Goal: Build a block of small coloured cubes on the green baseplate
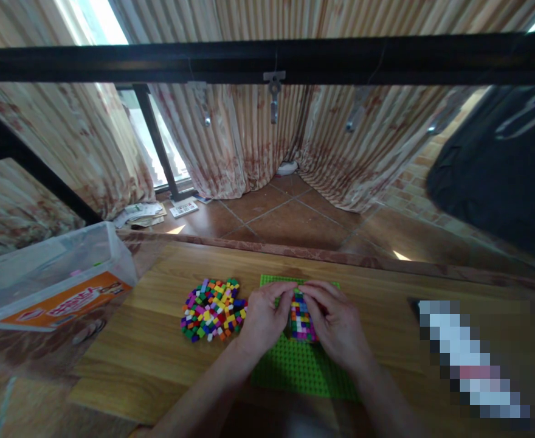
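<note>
Presently, 1 pr.: my L hand point(267, 313) + R hand point(335, 322), thumbs + fingers drawn in, tips close tog. at far end of coloured brick block point(301, 319); whether either pinches a brick, can't tell.
Block, x1: on green baseplate point(301, 372), betw. my hands, partly hidden.
Loose bricks point(213, 310), qty. many: heaped on wood table point(158, 340), L of plate.
Handling (my est.): bricks light, stiff, prob. slick, not fragile; best taken by opp. side faces, thumb + index tips. Plate prob. light, slightly bendy; hold by edges.
Clear plastic box point(124, 255), x1: far L.
</note>
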Motion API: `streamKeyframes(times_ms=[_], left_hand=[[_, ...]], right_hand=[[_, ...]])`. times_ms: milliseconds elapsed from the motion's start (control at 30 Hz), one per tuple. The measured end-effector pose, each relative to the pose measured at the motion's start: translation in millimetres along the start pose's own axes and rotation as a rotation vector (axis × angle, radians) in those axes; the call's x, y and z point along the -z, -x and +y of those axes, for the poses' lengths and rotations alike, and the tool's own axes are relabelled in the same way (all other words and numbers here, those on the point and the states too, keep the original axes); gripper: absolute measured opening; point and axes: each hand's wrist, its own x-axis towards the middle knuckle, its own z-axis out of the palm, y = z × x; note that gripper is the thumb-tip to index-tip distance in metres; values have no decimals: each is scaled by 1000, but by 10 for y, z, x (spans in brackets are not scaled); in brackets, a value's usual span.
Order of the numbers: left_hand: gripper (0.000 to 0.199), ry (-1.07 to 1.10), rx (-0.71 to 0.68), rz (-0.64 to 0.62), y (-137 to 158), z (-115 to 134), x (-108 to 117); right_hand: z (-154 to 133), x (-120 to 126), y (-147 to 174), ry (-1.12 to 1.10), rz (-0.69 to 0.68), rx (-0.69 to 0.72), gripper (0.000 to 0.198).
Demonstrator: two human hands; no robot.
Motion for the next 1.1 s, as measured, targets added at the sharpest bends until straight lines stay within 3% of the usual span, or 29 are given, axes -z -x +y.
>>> streamKeyframes(times_ms=[333,833,1100], left_hand=[[23,56,102,17,-17,-23,-12],[20,375,273,21,-61,-44,-51],[17,402,308,56,-66,-33,-67]], right_hand=[[5,-7,6,-13,-2,-20,24],[7,-19,6,-25,13,-32,25],[-1,-17,-6,-30,-3,-39,24]])
